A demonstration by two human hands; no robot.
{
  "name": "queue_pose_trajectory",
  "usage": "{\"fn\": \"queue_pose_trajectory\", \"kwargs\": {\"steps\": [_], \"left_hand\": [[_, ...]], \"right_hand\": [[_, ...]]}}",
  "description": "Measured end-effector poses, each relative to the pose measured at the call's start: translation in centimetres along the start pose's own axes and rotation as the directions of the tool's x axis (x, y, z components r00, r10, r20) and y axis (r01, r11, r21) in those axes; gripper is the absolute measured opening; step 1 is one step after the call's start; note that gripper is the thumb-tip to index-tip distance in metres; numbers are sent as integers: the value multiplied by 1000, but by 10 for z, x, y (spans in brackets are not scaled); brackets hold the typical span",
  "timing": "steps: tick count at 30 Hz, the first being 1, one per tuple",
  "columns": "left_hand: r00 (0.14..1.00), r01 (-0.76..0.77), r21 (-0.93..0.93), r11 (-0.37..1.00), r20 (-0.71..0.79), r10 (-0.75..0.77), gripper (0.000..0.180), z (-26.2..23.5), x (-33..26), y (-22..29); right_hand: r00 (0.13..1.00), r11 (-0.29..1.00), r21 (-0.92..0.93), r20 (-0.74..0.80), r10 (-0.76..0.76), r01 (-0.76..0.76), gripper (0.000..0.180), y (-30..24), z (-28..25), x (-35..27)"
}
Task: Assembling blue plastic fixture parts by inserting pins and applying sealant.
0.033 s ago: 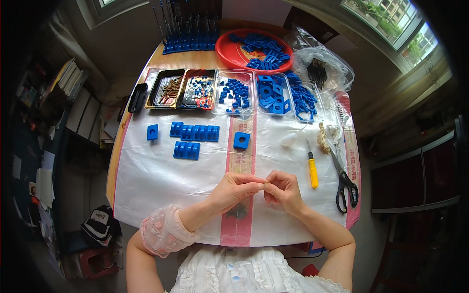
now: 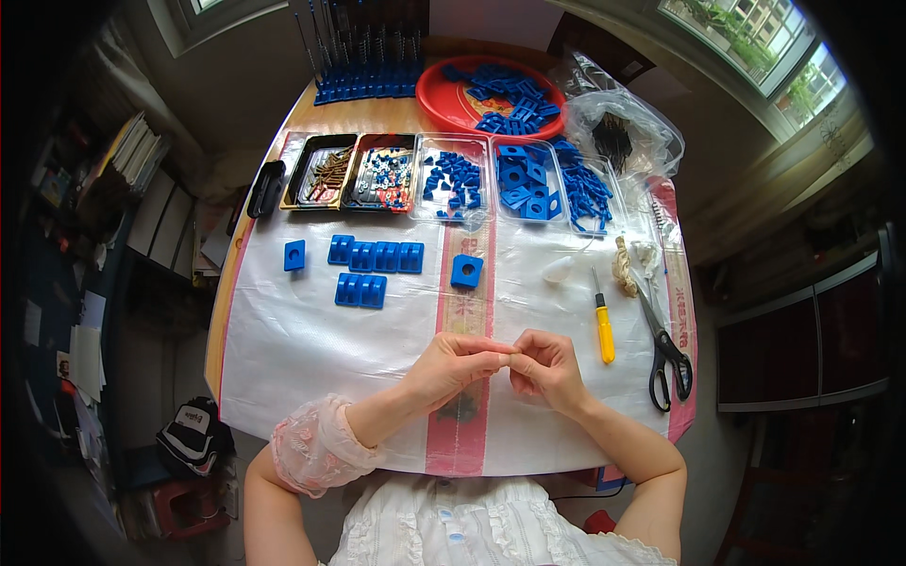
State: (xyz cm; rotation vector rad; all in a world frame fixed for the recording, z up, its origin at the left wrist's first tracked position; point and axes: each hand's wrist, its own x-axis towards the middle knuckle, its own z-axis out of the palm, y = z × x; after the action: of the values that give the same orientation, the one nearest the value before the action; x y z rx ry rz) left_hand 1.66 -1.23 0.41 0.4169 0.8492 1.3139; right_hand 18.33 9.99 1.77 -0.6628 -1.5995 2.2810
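Two hands met near the worktop's [image 2: 283,368] front edge: left hand [image 2: 453,368] and right hand [image 2: 547,370] pinched something tiny, best kept low over the sheet.

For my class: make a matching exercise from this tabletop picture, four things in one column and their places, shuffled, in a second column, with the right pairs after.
Things
1. yellow-handled screwdriver
2. black-handled scissors
3. red round tray
4. single blue block with a hole

Places
A. far edge of the table, holding blue parts
B. on the pink stripe of the sheet, beyond the hands
C. nearest the table's right edge
D. just right of the right hand

Pairs: 1-D, 2-C, 3-A, 4-B
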Motion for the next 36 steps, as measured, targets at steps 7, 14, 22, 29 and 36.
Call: {"fn": "queue_pose_trajectory", "kwargs": {"steps": [7, 14, 22, 29, 36], "left_hand": [[1000, 0, -19, 1000, -9, -1, 18, 0, -1, 0], [999, 9, -17, 1000, -40, -9, 18, 2, -2, 3], [921, -352, 519, 778, 47, 386, 13, 15, -5, 11], [732, -574, 765, 293, 318, 603, 10, 19, -6, 18], [589, -586, 764, -269, 630, 507, 26, 15, -12, 27]], "right_hand": [[999, 997, 70, 39, 28, -31, 10, 1, -2, 1], [995, 989, 137, 85, 44, -55, 13, 2, -4, 3], [970, 916, 332, 157, 184, -227, 16, -8, -9, 4], [863, 787, 408, 410, 296, -464, 23, -1, -25, 8], [839, 758, 408, 431, 332, -509, 23, -1, -23, 7]]}}
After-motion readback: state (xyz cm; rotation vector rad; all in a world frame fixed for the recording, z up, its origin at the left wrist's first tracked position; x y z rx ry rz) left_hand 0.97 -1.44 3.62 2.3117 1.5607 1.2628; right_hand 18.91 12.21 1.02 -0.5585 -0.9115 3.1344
